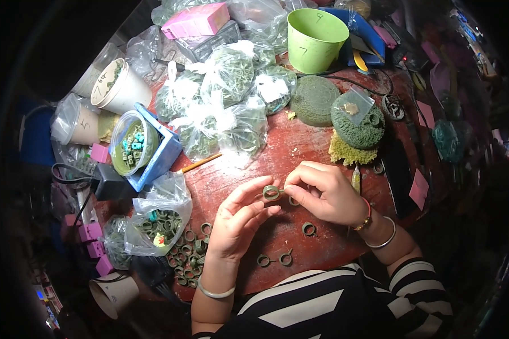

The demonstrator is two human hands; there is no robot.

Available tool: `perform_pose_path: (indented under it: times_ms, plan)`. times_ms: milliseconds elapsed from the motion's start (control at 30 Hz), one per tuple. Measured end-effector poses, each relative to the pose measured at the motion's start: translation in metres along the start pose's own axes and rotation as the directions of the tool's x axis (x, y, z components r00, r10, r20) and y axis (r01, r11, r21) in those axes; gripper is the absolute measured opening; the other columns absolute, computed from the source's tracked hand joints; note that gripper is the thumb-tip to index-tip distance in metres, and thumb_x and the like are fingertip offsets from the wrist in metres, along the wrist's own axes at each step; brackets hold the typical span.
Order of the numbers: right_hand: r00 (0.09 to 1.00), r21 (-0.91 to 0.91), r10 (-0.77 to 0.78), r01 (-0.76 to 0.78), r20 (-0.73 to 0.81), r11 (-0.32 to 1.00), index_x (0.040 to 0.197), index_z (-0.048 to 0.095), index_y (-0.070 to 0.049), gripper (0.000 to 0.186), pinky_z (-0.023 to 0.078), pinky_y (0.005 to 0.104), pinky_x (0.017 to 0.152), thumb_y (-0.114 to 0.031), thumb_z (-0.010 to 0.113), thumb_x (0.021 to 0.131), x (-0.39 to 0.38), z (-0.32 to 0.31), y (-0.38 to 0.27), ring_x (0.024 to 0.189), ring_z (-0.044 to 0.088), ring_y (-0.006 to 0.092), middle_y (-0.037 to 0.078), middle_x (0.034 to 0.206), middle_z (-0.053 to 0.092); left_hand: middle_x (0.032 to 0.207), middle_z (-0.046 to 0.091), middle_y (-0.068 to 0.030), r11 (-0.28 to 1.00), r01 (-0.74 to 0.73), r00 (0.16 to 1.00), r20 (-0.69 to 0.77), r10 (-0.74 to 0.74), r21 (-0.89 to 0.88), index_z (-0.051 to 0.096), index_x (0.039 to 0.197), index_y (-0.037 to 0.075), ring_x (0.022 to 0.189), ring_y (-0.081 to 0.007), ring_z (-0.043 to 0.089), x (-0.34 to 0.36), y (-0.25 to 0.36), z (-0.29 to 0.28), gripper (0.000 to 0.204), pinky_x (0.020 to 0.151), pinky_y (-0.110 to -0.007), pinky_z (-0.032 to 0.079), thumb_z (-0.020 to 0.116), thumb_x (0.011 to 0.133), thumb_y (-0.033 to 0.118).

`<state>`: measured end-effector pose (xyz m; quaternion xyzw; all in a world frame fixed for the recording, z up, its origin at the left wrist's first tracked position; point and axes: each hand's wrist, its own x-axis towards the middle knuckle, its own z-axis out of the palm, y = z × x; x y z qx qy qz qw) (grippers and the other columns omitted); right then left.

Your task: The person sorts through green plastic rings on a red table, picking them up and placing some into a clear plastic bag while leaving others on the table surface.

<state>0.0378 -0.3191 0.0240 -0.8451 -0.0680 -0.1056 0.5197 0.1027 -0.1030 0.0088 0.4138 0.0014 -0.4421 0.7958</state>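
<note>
My right hand (326, 192) pinches the short stem of a dark green ring (271, 192) between thumb and fingertips. My left hand (240, 217) is beside it, palm turned inward, its curved fingers spread on either side of the ring; whether they touch it I cannot tell. Partly hidden below my right fingers is another ring (293, 201). Nearer to me, a single ring (309, 229) and two more stemmed rings, one left (264, 260) and one right (286, 259), lie on the red table (333, 243). Left of my left wrist is a heap of green rings (188, 254).
An opened plastic bag of rings (161, 223) adjoins the heap. Knotted clear bags (226, 73) crowd the back, beside a lime-green bucket (316, 39). At left are a blue tray (172, 148) and white cups (124, 90). Green round pads (314, 101) and a yellow sponge (350, 151) stand at right.
</note>
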Motion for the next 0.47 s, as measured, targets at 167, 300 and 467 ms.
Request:
perform_pose_path:
  times_ms: [167, 300, 467]
  plan:
    - [0.998, 0.047, 0.048, -0.049, 0.036, 0.998, 0.093, 0.064, 0.001, 0.009, 0.049, 0.0349, 0.064, -0.006, 0.069, 0.091, 0.0002, -0.0009, -0.0003, 0.071, 0.065, 0.0268, 0.013, 0.082, 0.065, 0.137, 0.060, -0.0162, 1.000, -0.007, 0.999, 0.043, 0.006, 0.030, 0.050, 0.142, -0.001, 0.122, -0.0225, 0.061, 0.0006, -0.0022, 0.0010, 0.047, 0.100, -0.037, 0.054, 0.059, 0.096, -0.005]
    - [0.996, 0.091, 0.054, -0.061, 0.071, 0.994, 0.092, 0.065, 0.002, 0.008, 0.050, 0.0349, 0.065, -0.006, 0.068, 0.092, 0.0005, -0.0004, 0.0008, 0.073, 0.066, 0.0264, 0.014, 0.083, 0.067, 0.135, 0.062, -0.0157, 0.999, -0.003, 0.998, 0.058, 0.001, 0.035, 0.050, 0.142, -0.002, 0.117, -0.0212, 0.064, 0.0011, -0.0038, -0.0019, 0.049, 0.097, -0.035, 0.055, 0.062, 0.094, -0.006]
    - [0.991, 0.067, 0.068, -0.076, 0.119, 0.995, 0.093, 0.065, 0.001, 0.009, 0.051, 0.0351, 0.066, -0.008, 0.067, 0.093, 0.0000, -0.0012, 0.0009, 0.075, 0.067, 0.0264, 0.013, 0.084, 0.068, 0.134, 0.063, -0.0156, 0.996, -0.044, 0.996, 0.084, 0.037, 0.083, 0.050, 0.142, -0.002, 0.114, -0.0201, 0.065, 0.0023, -0.0074, -0.0035, 0.049, 0.095, -0.032, 0.056, 0.062, 0.095, -0.006]
